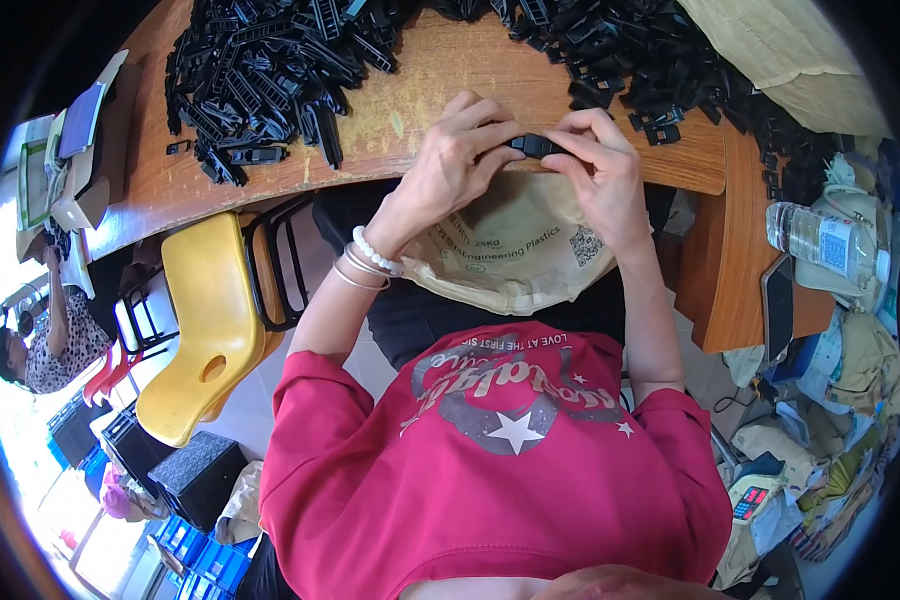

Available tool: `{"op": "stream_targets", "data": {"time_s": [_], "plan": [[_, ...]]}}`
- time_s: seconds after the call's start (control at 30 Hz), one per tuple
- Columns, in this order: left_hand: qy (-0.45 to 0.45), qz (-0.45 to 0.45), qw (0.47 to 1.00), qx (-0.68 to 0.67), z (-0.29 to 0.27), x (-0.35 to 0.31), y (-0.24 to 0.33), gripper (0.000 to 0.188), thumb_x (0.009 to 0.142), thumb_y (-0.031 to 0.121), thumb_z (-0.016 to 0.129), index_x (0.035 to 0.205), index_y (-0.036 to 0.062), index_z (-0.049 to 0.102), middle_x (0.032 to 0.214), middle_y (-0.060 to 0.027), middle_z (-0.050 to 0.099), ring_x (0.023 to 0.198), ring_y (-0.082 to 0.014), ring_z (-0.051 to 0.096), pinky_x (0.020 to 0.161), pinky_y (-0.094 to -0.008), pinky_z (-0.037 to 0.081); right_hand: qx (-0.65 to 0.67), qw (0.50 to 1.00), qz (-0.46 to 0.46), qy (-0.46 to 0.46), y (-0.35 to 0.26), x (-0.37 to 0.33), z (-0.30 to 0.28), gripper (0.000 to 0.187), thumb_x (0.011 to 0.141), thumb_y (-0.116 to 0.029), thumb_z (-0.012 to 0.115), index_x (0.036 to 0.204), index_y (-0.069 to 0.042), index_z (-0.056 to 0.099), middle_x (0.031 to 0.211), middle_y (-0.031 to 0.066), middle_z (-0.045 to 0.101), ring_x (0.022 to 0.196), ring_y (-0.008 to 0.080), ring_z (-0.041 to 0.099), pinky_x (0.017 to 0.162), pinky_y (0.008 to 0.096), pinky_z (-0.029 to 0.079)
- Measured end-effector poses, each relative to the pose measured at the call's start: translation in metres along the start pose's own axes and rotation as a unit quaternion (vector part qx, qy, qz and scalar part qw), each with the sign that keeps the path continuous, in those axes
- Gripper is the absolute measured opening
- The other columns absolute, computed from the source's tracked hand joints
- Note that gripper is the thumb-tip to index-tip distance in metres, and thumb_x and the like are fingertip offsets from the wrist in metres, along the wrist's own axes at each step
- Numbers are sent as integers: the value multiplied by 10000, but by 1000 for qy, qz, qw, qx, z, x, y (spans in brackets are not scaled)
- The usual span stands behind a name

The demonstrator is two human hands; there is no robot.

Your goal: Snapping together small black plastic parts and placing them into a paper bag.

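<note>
Evidently the work is under way, with plenty left, as I judge it from my remote view. A small black plastic piece [536, 146] sits above the open mouth of a tan paper-like sack [515, 300], at the table's near edge. I have the fingers of the left hand [460, 150] pinching one end and those of the right hand [602, 165] pinching the other; whether it is one part or two being joined, I cannot tell. Large heaps remain on the brown wooden table [445, 75]: long black ladder-like plastic parts [270, 85] to the left, small black plastic parts [635, 65] to the right. How much is finished, I cannot tell; the sack's bottom is hidden from me.
</note>
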State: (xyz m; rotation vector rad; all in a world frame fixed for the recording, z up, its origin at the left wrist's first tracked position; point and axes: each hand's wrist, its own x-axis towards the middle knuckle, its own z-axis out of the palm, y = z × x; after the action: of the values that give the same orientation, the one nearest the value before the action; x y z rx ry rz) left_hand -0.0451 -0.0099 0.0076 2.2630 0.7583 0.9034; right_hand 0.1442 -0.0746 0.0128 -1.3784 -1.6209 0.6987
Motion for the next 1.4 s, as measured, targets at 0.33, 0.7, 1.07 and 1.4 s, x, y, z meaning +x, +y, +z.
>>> {"op": "stream_targets", "data": {"time_s": [0.33, 0.7, 1.07, 1.4], "plan": [[313, -78, 913, 249, -40, -50, -10, 266, 723, 96, 814, 888, 12, 623, 912, -118, 612, 853, -294, 584, 724, -384, 475, -122, 981, -29, 149, 0, -2, -5, 141, 804, 24, 719, 941, 4, 695, 933, 85, 616, 743, 182, 619, 629, 296, 498], [194, -73, 924, 322, -21, -49, -5, 157, 794, 48, 687, 914, 37, 587, 954, -135, 556, 836, -307, 556, 708, -406, 471, -103, 987, 24, 123, 10, 6, 1, 150, 781, 14, 722, 884, -7, 616, 861, 81, 617, 758, 250, 618, 660, 349, 499], [172, -136, 942, 255, -23, -40, -2, 241, 798, 56, 708, 971, 0, 550, 905, -140, 544, 842, -330, 536, 722, -406, 451, -211, 969, -43, 125, 11, 12, 9, 286, 791, -25, 738, 1042, -23, 600, 929, 108, 605, 780, 247, 590, 703, 350, 492], [152, -110, 982, 25, -1, -25, 39, 218, 771, -74, 672, 967, -1, 607, 902, -151, 621, 822, -313, 624, 718, -352, 503, -87, 980, -109, 139, -5, -27, -11, 391, 813, -33, 707, 1190, -26, 604, 1122, 159, 629, 1033, 333, 619, 855, 391, 510]]}}
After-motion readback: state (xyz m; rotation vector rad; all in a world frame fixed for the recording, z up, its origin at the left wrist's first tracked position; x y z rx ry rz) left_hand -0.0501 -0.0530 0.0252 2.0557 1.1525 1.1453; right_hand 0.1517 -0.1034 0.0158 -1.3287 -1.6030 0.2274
